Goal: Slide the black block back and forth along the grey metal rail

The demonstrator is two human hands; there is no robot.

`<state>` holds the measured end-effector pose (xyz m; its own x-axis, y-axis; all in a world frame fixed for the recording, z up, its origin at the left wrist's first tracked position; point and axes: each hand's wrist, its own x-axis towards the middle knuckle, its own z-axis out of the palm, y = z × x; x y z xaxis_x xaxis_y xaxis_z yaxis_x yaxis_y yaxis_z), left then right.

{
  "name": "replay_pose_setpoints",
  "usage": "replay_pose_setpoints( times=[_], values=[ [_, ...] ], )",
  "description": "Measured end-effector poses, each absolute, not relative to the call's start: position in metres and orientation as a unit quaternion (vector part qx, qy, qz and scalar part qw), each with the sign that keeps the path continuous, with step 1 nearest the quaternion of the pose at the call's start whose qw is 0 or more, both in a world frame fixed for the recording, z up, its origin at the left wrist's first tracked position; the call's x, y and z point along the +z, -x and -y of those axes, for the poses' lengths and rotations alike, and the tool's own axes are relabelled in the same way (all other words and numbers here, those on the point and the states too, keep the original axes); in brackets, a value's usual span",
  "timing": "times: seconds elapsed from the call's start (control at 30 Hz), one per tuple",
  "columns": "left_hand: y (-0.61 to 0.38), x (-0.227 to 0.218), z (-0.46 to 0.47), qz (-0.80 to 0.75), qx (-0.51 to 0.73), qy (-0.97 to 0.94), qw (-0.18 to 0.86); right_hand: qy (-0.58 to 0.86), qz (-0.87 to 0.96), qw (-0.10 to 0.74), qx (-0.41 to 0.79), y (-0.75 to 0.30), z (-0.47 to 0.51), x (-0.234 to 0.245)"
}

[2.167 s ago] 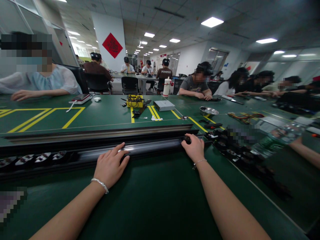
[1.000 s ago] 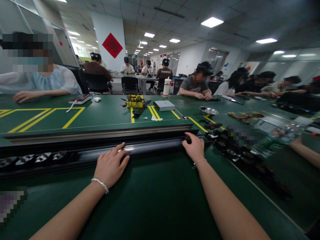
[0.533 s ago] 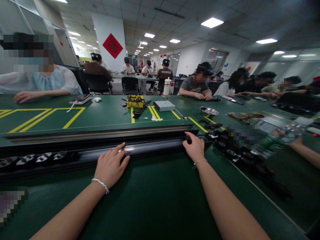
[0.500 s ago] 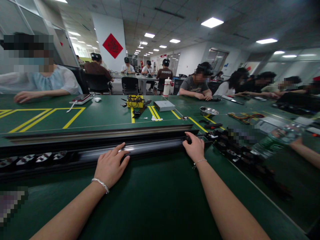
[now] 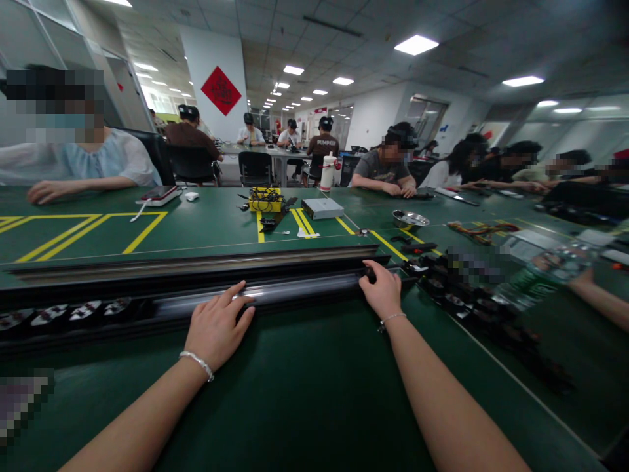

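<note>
A long dark metal channel [image 5: 299,288] lies across the green table before me, shiny along its inside. At its left part sit several black socket-like modules [image 5: 81,313] with pale round faces. My left hand [image 5: 219,328] rests on the channel's near edge, fingers spread and holding nothing. Near the channel's right end, my right hand [image 5: 382,288] has thumb and forefinger curled around a small black part [image 5: 369,274], mostly hidden by the fingers. Just behind lies a second long rail [image 5: 206,263], parallel to the channel.
A row of black modules [image 5: 479,314] runs along the right, beside a plastic bottle [image 5: 538,275]. Farther back are a metal bowl [image 5: 411,219], a grey box [image 5: 322,208], a yellow box with cables [image 5: 265,198] and a white tumbler [image 5: 328,172]. Other people sit around the table.
</note>
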<state>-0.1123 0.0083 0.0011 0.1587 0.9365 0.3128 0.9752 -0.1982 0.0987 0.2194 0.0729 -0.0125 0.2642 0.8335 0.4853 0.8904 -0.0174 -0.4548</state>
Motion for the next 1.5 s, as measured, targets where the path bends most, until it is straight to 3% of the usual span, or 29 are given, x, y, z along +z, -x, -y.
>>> replay_pose_setpoints(
  times=[1.5],
  values=[
    [0.1128,0.0004,-0.009,0.634,-0.147,0.756,0.064,0.71,0.602,0.364,-0.034,-0.2177,-0.0714,-0.0112]
  ],
)
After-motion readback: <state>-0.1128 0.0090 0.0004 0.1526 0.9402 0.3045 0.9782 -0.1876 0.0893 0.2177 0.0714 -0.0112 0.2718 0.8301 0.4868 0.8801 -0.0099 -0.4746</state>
